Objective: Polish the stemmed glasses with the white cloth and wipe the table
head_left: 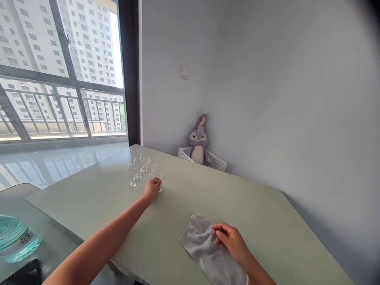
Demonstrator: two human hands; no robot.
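Note:
Stretched far across the table (89, 190), my left hand (152, 189) is closed around the stem of a clear stemmed glass (159, 174), whose foot is at the tabletop. Right beside it, several more clear glasses stand upright in a close group, among them a front-left glass (134, 183). A grey cloth (204, 247) lies flat and slightly rumpled near the table's front. My right hand (230, 239) is over the cloth's right side, fingers loosely curled and thumb a little apart, with no cloth gathered in them. Whether its lower fingers touch the cloth is hidden.
A greenish glass bowl (19, 239) and a dark phone-like object (25, 274) sit on a lower surface at left. A chair back (19, 190) stands beside the table. Behind the table, a plush rabbit (198, 144) sits in a white perforated basket (218, 162) against the wall.

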